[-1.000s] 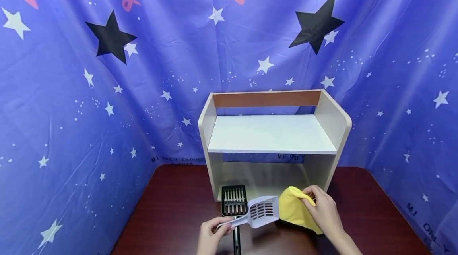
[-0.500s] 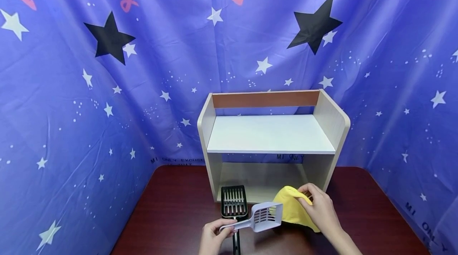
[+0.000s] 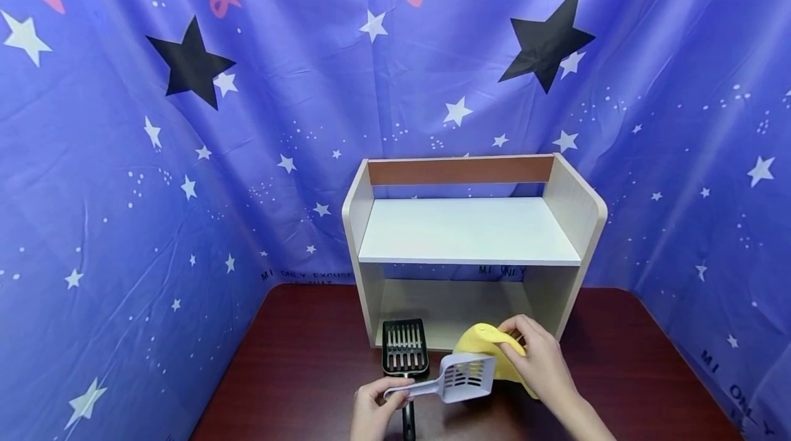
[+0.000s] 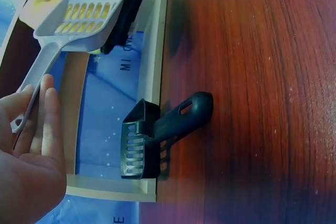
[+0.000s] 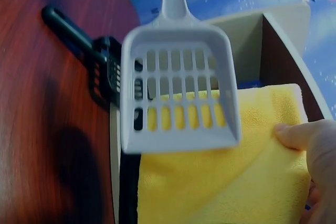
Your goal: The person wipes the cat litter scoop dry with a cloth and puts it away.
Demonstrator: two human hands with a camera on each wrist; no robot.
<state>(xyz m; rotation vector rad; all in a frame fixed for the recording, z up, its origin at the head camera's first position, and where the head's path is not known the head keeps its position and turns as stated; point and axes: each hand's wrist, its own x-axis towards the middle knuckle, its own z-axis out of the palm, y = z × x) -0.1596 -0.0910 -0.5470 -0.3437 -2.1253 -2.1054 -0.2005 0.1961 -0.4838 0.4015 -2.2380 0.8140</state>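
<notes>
My left hand (image 3: pixel 373 405) pinches the handle of a pale grey slotted litter scoop (image 3: pixel 467 378), its basket pointing right. In the left wrist view the same scoop (image 4: pixel 84 20) slants up from my fingers. My right hand (image 3: pixel 544 365) grips the upper edge of a yellow cloth (image 3: pixel 485 339) with a dark underside. The cloth hangs behind the scoop, and yellow shows through the slots in the right wrist view. A second, black slotted scoop (image 3: pixel 404 350) lies on the table below my left hand, its handle toward me; the grey handle crosses over it in the head view.
A small two-tier shelf unit (image 3: pixel 469 231) with a white upper board stands at the back of the dark red wooden table (image 3: pixel 290 358). The black scoop's head reaches the shelf's front left edge. A blue star-printed curtain (image 3: pixel 296 118) surrounds the table.
The yellow cloth has moved left with my right hand, coming behind the grey scoop. My left hand has shifted slightly right, and the scoop has moved right and down and turned. The black scoop stays put.
</notes>
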